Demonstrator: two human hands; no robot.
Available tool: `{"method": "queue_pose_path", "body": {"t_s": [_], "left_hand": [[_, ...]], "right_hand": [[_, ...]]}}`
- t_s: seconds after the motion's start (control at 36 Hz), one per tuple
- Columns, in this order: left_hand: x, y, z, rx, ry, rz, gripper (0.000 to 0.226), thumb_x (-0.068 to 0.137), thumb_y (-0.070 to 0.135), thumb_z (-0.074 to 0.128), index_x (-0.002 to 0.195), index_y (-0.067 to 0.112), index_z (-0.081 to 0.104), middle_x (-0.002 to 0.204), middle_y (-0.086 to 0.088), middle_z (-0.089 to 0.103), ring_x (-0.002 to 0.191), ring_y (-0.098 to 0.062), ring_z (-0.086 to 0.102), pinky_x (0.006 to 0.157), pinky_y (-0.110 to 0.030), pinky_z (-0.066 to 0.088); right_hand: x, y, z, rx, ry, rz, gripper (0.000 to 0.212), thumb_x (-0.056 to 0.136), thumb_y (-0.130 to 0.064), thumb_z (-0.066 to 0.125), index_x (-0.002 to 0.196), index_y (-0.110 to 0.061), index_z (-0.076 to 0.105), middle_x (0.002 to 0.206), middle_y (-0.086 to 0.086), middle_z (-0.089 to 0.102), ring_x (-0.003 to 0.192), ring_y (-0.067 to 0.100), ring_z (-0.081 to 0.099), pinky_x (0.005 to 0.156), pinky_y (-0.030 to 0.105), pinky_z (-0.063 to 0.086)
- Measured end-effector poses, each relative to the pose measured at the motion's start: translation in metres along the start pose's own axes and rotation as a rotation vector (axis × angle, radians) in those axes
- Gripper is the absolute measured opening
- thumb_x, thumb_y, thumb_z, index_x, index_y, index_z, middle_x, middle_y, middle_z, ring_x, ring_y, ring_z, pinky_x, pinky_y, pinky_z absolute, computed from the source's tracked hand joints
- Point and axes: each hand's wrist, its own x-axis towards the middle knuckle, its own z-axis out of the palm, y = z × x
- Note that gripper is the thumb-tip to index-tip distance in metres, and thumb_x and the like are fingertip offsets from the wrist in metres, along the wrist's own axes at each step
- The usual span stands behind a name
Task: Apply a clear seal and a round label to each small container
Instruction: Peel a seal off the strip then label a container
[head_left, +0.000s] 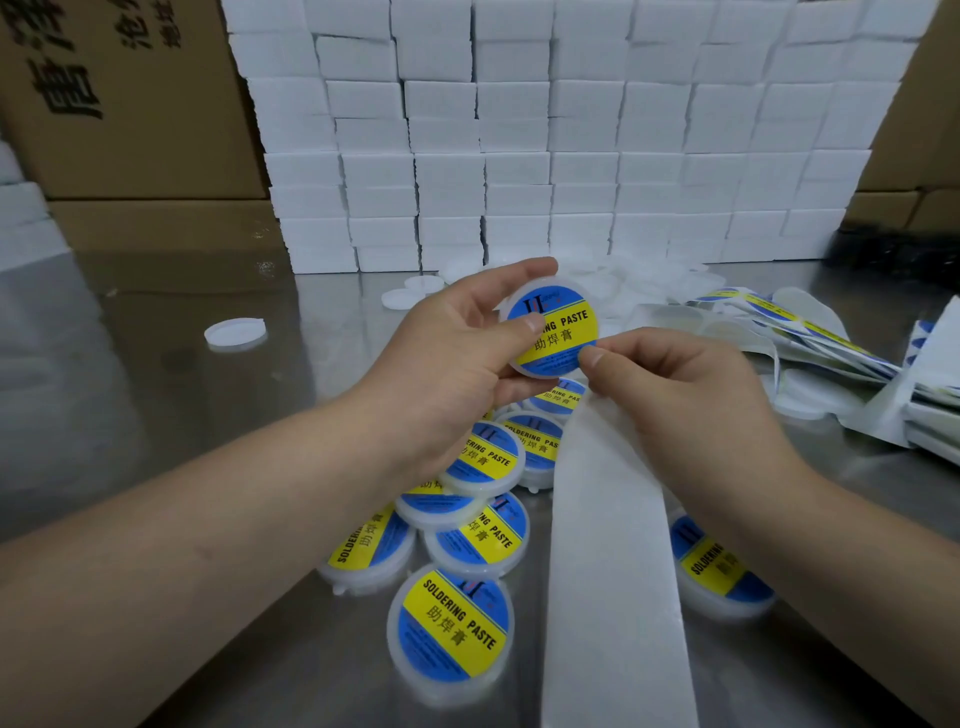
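Grips the small soldering-paste container (553, 325) in the left hand (447, 358), raised above the steel table (156, 389) with its face turned to the camera, thumb on the left edge of the blue-and-yellow round label (563, 338) and fingers curled behind the rim. Pinches the lower right rim of the same container with the right hand (685, 395), thumb tip on the label's edge, remaining fingers curled underneath. Trails a long white backing strip (608, 545) from beneath the right hand down to the near edge of the view; cannot tell whether held there. Hovers directly above a loose pile of labelled containers (483, 457), overlapping and tilted, with one more (722, 577) just right of the strip, partly under the right forearm. Shows a lone white lid (235, 331) well apart on the left, more white lids (623, 280) heaped behind the hands, and crumpled label sheets (810, 332) on the right. Backs onto a wall of stacked white boxes (545, 145), flanked by cardboard cartons (130, 104).
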Motion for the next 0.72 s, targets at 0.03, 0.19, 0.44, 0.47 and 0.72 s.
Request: {"method": "queue_pose_path", "body": {"t_s": [0.03,0.19,0.44,0.47,0.72], "left_hand": [[0.000,0.000,0.000,0.006,0.001,0.003,0.032,0.091,0.001,0.048,0.101,0.028,0.062,0.100,-0.006,0.069,0.083,-0.022,0.070,0.074,-0.032,0.057],[-0.002,0.002,0.004,0.085,0.017,0.051,0.048,0.086,-0.011,0.044,0.094,0.032,0.063,0.095,0.002,0.069,0.084,-0.020,0.069,0.076,-0.033,0.057],[-0.014,0.008,0.013,0.388,0.035,0.224,0.065,0.076,-0.015,0.044,0.094,0.045,0.059,0.097,0.015,0.067,0.089,-0.009,0.066,0.082,-0.029,0.054],[-0.015,0.010,0.014,0.387,0.046,0.232,0.065,0.076,-0.016,0.044,0.095,0.045,0.059,0.097,0.015,0.067,0.088,-0.012,0.067,0.080,-0.030,0.055],[-0.007,0.010,0.013,0.215,0.081,0.086,0.048,0.087,-0.011,0.040,0.119,0.024,0.049,0.115,-0.008,0.060,0.081,-0.019,0.069,0.063,-0.022,0.057]], "right_hand": [[0.000,0.001,0.000,-0.004,0.005,0.002,0.021,0.082,-0.022,0.065,0.061,-0.026,0.068,0.052,-0.016,0.061,0.048,-0.007,0.050,0.047,0.006,0.038],[0.002,0.003,0.000,-0.025,0.036,0.007,0.020,0.080,-0.024,0.066,0.060,-0.025,0.068,0.054,-0.010,0.059,0.050,0.000,0.046,0.046,0.009,0.037],[0.006,0.006,-0.004,-0.118,0.076,-0.022,0.028,0.077,-0.033,0.067,0.054,-0.017,0.062,0.043,-0.010,0.048,0.038,0.000,0.039,0.037,0.009,0.031],[0.007,0.008,-0.005,-0.139,0.081,-0.020,0.035,0.076,-0.038,0.067,0.055,-0.011,0.060,0.039,-0.010,0.042,0.035,0.001,0.036,0.034,0.009,0.028],[0.008,0.006,-0.005,-0.056,0.106,0.014,0.046,0.075,-0.057,0.048,0.069,-0.012,0.060,0.057,-0.010,0.058,0.047,-0.002,0.044,0.052,0.019,0.036]]}}
